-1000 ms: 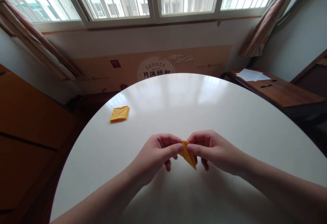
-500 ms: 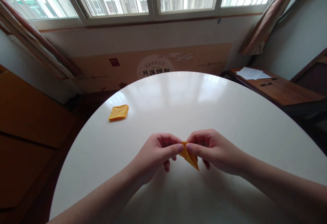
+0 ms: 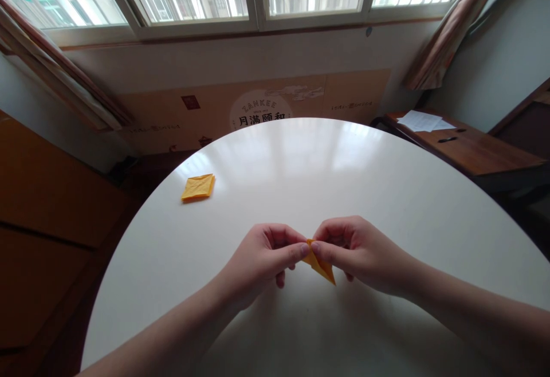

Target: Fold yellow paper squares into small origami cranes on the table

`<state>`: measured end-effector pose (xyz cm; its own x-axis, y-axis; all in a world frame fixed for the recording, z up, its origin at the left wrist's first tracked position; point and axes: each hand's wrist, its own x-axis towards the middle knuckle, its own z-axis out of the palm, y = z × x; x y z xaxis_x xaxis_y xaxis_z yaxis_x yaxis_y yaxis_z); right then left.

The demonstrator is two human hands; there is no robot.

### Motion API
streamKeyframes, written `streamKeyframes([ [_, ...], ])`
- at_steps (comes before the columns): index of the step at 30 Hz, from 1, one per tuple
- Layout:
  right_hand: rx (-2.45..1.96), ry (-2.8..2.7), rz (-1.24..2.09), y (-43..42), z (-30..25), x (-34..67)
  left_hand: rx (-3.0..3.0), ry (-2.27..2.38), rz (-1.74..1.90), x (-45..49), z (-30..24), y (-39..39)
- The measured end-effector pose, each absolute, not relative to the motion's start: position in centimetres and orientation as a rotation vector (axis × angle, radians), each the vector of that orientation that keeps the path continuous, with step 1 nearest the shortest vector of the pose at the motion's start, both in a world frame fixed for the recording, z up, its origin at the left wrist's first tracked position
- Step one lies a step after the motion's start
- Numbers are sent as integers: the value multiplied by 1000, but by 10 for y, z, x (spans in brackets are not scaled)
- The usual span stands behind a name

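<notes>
left hand (image 3: 268, 256) and right hand (image 3: 358, 249) both pinch yellow folded paper (image 3: 322, 268) near its top — pointed end hangs below the thumbs, angled toward right hand's side.

small folded piece of yellow-orange paper (image 3: 323, 270), creased into narrow pointed shape. upper end pinched between thumbs and fingers of left hand (image 3: 263, 255) and right hand (image 3: 358, 247), partly hidden there. free tip sharp, aimed downward, slanting rightward. diagonal fold line along visible face.

Head view, forward and downward, above table (image 3: 275, 199)
</notes>
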<state>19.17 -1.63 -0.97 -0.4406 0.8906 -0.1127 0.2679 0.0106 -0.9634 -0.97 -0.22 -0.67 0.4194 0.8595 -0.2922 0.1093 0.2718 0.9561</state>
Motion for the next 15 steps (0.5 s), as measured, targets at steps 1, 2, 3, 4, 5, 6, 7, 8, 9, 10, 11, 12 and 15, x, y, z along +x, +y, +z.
streamKeyframes([
  [1, -1191, -1741, 1441, -16, -10, 191, 1207, 1035, 652, -10, -7, -2],
  [2, -1193, -1741, 1432, -16, -9, 191, 1207, 1035, 654, -10, -7, -2],
  [3, -1192, -1739, 1429, -16, -9, 191, 1206, 1035, 656, -10, -7, -2],
  [4, -1188, -1738, 1433, -16, -9, 191, 1203, 1034, 656, -10, -7, -2],
  [5, -1182, -1737, 1440, -16, -9, 191, 1200, 1031, 655, -10, -7, -2],
  [6, -1177, -1737, 1448, -16, -8, 191, 1197, 1027, 653, -10, -7, -2],
  [7, -1173, -1738, 1457, -16, -8, 191, 1194, 1024, 651, -10, -7, -2],
  [8, -1169, -1740, 1464, -16, -7, 191, 1193, 1020, 646, -10, -7, -1],
  [9, -1167, -1741, 1466, -16, -6, 191, 1192, 1017, 642, -10, -7, -1],
  [10, -1168, -1743, 1466, -16, -5, 191, 1195, 1016, 639, -10, -7, -1],
  [11, -1168, -1746, 1468, -17, -5, 191, 1200, 1016, 635, -10, -7, -1],
  [12, -1168, -1749, 1469, -17, -4, 190, 1206, 1015, 634, -10, -7, -1],
  [15, -1168, -1755, 1471, -18, -2, 191, 1211, 1011, 633, -11, -7, -1],
])
